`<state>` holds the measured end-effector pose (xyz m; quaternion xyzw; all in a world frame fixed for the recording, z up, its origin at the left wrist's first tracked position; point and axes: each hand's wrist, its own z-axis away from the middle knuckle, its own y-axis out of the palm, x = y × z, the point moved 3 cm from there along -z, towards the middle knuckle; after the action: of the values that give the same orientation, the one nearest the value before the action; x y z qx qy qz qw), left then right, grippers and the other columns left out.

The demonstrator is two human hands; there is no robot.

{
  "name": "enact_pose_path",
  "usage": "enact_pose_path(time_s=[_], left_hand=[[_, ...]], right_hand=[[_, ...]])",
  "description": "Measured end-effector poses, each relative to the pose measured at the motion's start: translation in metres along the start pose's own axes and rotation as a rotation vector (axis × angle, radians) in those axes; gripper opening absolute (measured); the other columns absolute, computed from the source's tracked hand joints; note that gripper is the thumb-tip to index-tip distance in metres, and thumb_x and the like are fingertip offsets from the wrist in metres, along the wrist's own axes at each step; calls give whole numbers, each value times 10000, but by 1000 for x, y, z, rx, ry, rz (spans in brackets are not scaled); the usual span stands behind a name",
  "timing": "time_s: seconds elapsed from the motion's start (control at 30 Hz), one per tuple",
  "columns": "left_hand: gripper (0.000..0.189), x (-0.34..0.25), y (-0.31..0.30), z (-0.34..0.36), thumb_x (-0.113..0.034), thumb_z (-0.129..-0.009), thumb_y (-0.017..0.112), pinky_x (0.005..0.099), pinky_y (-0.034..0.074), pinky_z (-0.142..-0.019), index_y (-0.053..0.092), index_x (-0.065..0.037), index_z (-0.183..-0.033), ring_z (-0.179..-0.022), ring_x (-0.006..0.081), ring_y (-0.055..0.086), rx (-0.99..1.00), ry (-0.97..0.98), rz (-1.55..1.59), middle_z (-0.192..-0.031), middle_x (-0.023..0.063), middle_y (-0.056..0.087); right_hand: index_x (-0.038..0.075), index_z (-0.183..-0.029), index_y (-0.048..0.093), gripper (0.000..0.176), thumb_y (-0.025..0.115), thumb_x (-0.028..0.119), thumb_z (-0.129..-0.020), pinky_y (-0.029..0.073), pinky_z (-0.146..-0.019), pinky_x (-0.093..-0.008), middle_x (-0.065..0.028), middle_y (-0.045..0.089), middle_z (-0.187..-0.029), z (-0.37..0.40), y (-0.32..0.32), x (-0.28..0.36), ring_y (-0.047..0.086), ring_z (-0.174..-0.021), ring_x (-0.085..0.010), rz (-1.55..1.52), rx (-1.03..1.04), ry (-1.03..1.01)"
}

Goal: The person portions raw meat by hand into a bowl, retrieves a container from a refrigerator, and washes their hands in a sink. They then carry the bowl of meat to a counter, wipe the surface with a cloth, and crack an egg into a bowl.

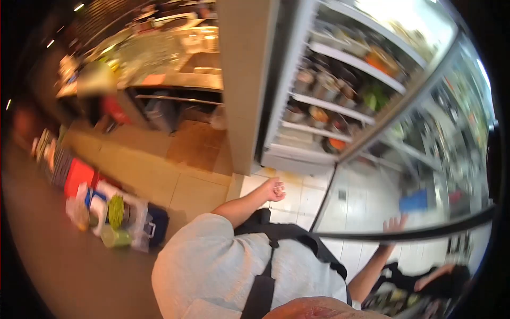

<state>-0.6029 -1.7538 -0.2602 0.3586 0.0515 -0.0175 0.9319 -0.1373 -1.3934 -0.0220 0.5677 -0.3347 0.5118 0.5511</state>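
Note:
My left hand (274, 189) is held in front of my apron (281, 230), low before the fridge (297, 157), with its fingers curled in and nothing visible in them. On the other side, my right hand (394, 224) has its fingers stretched and spread at the lower dark-framed edge of the glass fridge door (366, 199). The door stands swung out from the fridge. Inside, the shelves (356, 66) carry several bowls and tubs of food, with leafy greens (374, 98) on one shelf.
A grey pillar (241, 80) stands left of the fridge. Beyond it is a counter with a sink (203, 63) and a person. Crates and bags (114, 212) sit on the floor at left. Another person in dark clothes (451, 279) is at lower right.

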Motion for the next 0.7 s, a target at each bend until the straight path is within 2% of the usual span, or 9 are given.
enact_pose_path(time_s=[0.13,0.23,0.3,0.33,0.4,0.47,0.53,0.6,0.7], left_hand=[[382,10,-6,-15,-332,-967,616,437,543,-854,521,-92,-1249,-863,272,603,-199,-279,-97,-1188,188,558],[421,2,14,-39,-324,-980,601,445,572,-844,485,-50,-1277,-1058,370,632,-118,-397,-138,-1197,191,559],[408,-11,76,-5,-252,-969,596,523,578,-899,468,-9,-1270,-1225,477,585,-73,-368,-176,-1140,169,587],[408,-21,106,8,-252,-969,596,523,578,-899,468,-9,-1270,-1225,477,585,-80,-387,-199,-1140,169,587],[358,-38,160,12,-213,-961,583,512,580,-899,503,-4,-1240,-1202,463,599,198,-379,-431,-1126,162,599],[317,-52,201,-9,-185,-943,565,487,572,-907,547,34,-1173,-1189,439,609,379,-408,-347,-1116,168,598],[290,-82,248,-41,-154,-923,543,481,563,-925,564,74,-1102,-1188,429,604,736,-764,10,-1132,188,607],[169,-127,341,29,-103,-869,547,454,571,-887,579,42,-950,-1038,367,621,751,-233,-149,-1019,176,598],[187,-198,424,30,-116,-888,511,534,527,-959,575,46,-956,-1013,365,595,606,161,-151,-985,174,607]], right_hand=[[202,-1635,188,741,425,522,-1010,245,-1192,-584,-175,178,-1680,41,0,15,210,-1525,-391,34,-90,-173],[171,-1603,294,670,417,528,-1049,290,-1177,-537,-147,284,-1650,40,-1,14,285,-1502,-356,-99,-206,-86],[149,-1591,321,679,432,545,-1050,298,-1176,-520,-156,296,-1641,46,12,18,304,-1496,-344,-142,-242,-39],[118,-1577,340,693,450,551,-1047,302,-1175,-512,-171,315,-1628,50,18,20,324,-1487,-337,-137,-262,-40],[86,-1562,358,710,468,558,-1044,307,-1175,-503,-187,333,-1615,58,28,23,344,-1478,-329,-132,-305,-41],[39,-1554,352,727,487,538,-1043,306,-1178,-507,-213,352,-1599,66,35,26,360,-1468,-342,-104,-287,-51],[37,-1550,357,722,486,536,-1044,321,-1170,-505,-215,363,-1592,79,50,30,374,-1459,-349,-86,-310,-50],[35,-1546,362,718,485,534,-1045,336,-1163,-503,-218,373,-1585,90,51,28,388,-1450,-355,-64,-334,-51],[37,-1544,363,693,498,500,-1047,369,-1142,-508,-207,398,-1573,102,49,19,423,-1424,-374,5,-249,-103]])
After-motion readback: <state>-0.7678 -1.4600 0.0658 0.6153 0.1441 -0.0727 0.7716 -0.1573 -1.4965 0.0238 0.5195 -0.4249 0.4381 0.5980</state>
